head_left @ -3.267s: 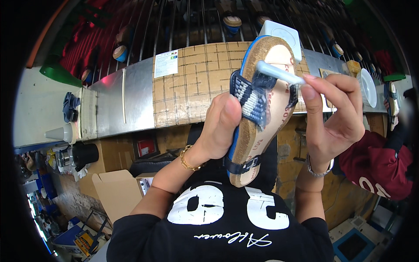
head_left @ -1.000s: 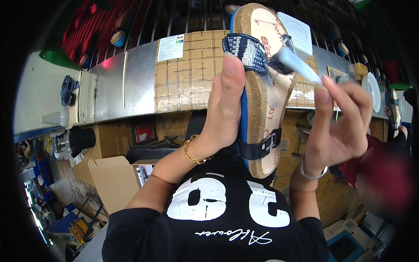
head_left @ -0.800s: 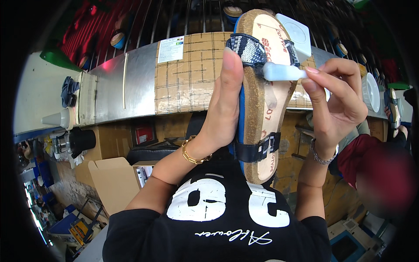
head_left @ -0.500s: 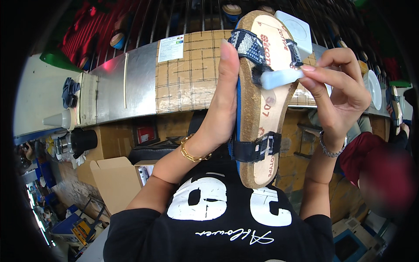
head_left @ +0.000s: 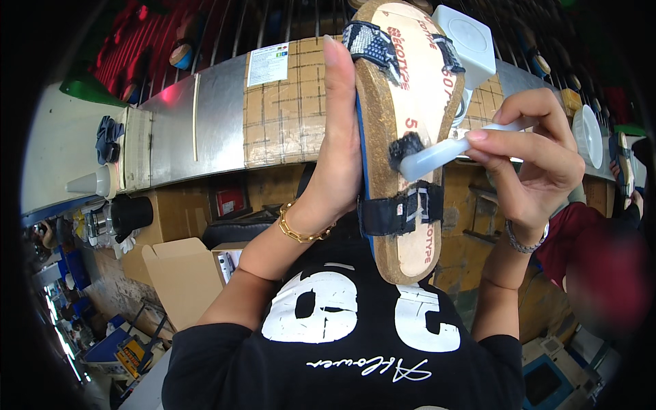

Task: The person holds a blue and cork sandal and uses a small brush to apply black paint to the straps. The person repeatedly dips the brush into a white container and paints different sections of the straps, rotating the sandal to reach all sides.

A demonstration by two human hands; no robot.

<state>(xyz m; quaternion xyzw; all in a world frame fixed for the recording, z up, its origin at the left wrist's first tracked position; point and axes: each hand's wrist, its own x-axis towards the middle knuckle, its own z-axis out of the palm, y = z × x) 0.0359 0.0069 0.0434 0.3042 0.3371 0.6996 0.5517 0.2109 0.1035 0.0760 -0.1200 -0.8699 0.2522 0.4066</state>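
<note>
The left hand (head_left: 336, 147) grips the sandal (head_left: 408, 117) along its side, above the near edge of the table (head_left: 222, 130). The right hand (head_left: 536, 158) pinches the pale-handled brush (head_left: 437, 158); its black bristles (head_left: 406, 146) appear to contact the sandal between the front strap (head_left: 369, 46) and rear strap (head_left: 388, 216). Brushing appears under way; finished and remaining coverage cannot be determined.

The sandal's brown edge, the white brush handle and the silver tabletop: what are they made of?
The sandal's brown edge looks like cork: matte and speckled with grains. The white brush handle is probably plastic, because it's smooth and slightly glossy. The silver tabletop seems to be metal, shiny with blurry reflections, but I can't tell which metal.
</note>
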